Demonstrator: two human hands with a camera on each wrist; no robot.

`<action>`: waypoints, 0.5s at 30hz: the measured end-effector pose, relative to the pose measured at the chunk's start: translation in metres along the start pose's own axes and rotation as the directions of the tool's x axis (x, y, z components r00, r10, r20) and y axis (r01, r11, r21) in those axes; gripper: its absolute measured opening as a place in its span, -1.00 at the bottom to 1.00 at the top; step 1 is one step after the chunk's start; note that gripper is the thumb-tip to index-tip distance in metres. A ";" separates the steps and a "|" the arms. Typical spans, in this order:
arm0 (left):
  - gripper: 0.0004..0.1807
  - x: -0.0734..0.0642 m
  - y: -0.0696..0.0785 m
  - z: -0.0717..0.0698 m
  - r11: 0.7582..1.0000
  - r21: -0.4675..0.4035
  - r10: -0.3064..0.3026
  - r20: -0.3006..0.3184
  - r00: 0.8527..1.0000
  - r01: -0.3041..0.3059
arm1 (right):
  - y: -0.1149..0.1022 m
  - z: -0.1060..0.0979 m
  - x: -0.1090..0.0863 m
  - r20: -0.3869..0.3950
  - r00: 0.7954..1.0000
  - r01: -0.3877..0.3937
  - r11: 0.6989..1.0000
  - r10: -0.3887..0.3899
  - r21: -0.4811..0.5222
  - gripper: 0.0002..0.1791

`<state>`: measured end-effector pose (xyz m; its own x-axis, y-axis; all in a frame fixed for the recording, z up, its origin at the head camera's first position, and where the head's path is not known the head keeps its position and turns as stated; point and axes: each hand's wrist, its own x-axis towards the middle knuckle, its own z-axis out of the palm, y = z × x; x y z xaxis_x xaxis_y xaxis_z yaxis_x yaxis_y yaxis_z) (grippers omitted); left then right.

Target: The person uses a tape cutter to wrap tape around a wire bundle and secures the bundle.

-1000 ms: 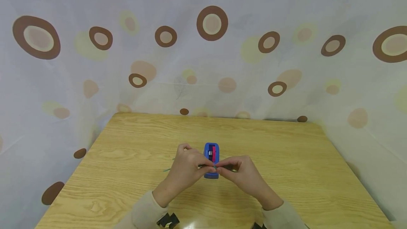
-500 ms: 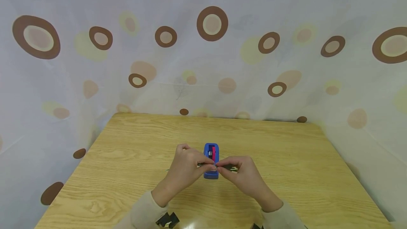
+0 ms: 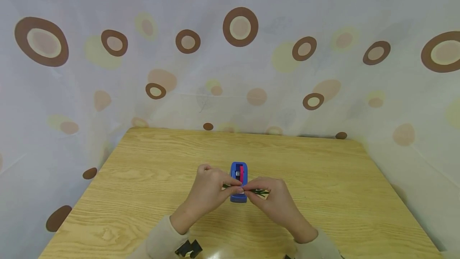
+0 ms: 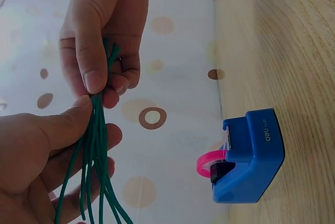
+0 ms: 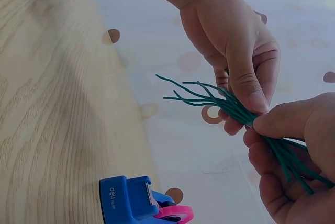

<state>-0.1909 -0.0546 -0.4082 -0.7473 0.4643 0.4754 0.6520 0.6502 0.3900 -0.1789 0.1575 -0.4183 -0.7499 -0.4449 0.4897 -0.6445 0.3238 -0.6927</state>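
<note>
A bundle of thin green strands, like cords or wires (image 4: 97, 140), is held in the air by both hands. My left hand (image 3: 210, 189) pinches it near the middle between thumb and fingers. Right beside it, thumb tips almost meeting, my right hand (image 3: 274, 201) pinches the same bundle. Loose strand ends fan out on both sides, and the fingers hide its middle. Something small and pale, too little to make out, shows at the pinch in the right wrist view. Behind and below the hands, a blue tape dispenser (image 3: 238, 198) stands on the table.
A pink tape roll (image 4: 210, 162) sits in the dispenser. The wood-grain table (image 3: 143, 171) spreads around the hands. A pale curtain with brown rings (image 3: 251, 71) encloses its back and sides.
Both hands stay at nearly the same spot above the dispenser. More of the strands now shows beside the right hand, while the ends left of the left hand have gone from sight.
</note>
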 end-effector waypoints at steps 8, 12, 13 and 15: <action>-0.82 -0.001 0.001 -0.001 0.999 0.030 -0.041 0.040 0.998 0.040 | 0.002 0.001 -0.001 -0.010 1.000 0.004 1.000 -0.005 -0.012 -0.75; -0.84 0.000 0.001 0.000 0.999 0.024 -0.048 0.067 0.997 0.046 | 0.007 0.002 -0.003 -0.015 1.000 0.021 1.000 -0.021 0.010 -0.75; -0.84 0.000 0.001 0.000 0.999 0.015 -0.050 0.075 0.996 0.049 | 0.009 0.002 -0.003 -0.016 1.000 0.023 1.000 -0.023 0.017 -0.75; -0.85 0.000 0.001 0.000 0.999 -0.003 -0.054 0.091 0.994 0.054 | 0.011 0.003 -0.003 -0.019 1.000 0.024 0.999 -0.023 0.028 -0.75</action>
<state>-0.1903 -0.0538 -0.4080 -0.7898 0.4813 0.3802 0.6109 0.6727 0.4175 -0.1829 0.1601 -0.4293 -0.7375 -0.4362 0.5155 -0.6575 0.2898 -0.6954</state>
